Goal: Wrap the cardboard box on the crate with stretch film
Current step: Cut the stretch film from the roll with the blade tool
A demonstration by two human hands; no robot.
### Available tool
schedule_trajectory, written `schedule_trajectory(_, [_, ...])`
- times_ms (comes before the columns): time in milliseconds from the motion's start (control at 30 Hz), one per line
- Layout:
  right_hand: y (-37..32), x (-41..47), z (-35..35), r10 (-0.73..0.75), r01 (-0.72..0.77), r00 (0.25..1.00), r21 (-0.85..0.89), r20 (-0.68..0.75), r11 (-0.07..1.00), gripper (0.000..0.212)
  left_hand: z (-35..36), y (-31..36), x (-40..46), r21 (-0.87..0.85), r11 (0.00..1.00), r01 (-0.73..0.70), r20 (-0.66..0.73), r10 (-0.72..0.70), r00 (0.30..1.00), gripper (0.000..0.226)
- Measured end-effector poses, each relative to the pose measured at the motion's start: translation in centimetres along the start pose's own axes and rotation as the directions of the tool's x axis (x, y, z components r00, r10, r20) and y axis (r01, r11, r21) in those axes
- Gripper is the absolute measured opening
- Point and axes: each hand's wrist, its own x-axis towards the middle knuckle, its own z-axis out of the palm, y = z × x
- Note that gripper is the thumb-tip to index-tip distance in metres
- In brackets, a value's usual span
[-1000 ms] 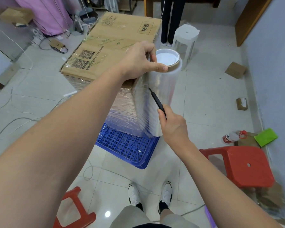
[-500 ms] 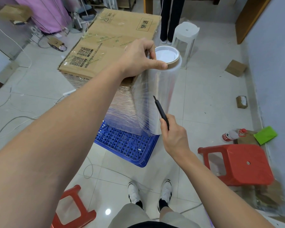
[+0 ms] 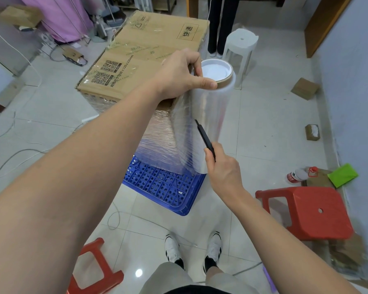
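While you stand over the tiled floor (image 3: 263,128), the cardboard box (image 3: 140,60) lies flat on top of the blue crate (image 3: 164,185), its printed top face up and its near side already covered in wrinkled clear film (image 3: 157,134). The crate sits on the floor just ahead of your white shoes (image 3: 172,249), with one perforated corner sticking out from under the box toward you.

To your right a red stool (image 3: 308,213) stands on the floor, well apart from the crate; another red stool (image 3: 94,270) shows at the lower left by your left arm. A white stool (image 3: 240,47) stands beyond the box, next to a person's dark trouser legs (image 3: 223,24).

The roll of stretch film (image 3: 212,115) stands upright at the near right corner of the box, with a sheet of film running from it onto the wrapped side. Your left hand (image 3: 179,77) grips the top of the roll: the thumb lies across the brown cardboard core and the fingers (image 3: 194,66) curl over its rim.

Your right hand (image 3: 223,168) is lower down beside the roll, its fingers closed around a slim black cutter (image 3: 204,139). The cutter points up and away from you, its tip touching or just beside the stretched film near the middle of the roll; you cannot tell which.

Small things lie on the floor by the right wall: a green packet (image 3: 342,175), a red-capped bottle (image 3: 297,176) on its side and a few small cardboard boxes (image 3: 305,89).
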Motion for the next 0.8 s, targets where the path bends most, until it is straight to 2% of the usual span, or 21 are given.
schedule_trajectory(167, [0.6,-0.9,0.1,0.005,-0.002,0.999,0.058,-0.048,0.998,0.023,0.1,0.0,0.0,-0.003,1.0,0.01,0.0,-0.01,1.0,0.085])
schedule_trajectory(367, [1.4,-1.7,0.7,0.021,-0.021,1.0,0.033,0.011,0.999,0.025,0.2,0.0,0.0,-0.006,1.0,-0.003,-0.008,0.003,1.0,0.089])
schedule_trajectory(567, [1.1,0.1,1.1,0.017,-0.016,0.999,-0.022,0.031,1.0,0.027,0.1,0.0,0.1,0.007,1.0,-0.003,-0.001,0.003,1.0,0.072])
schedule_trajectory(800, [1.5,0.1,1.6,0.024,-0.023,0.998,-0.029,0.059,0.999,0.027,0.2,0.2,-0.1,0.009,1.0,-0.023,-0.01,0.023,1.0,0.071])
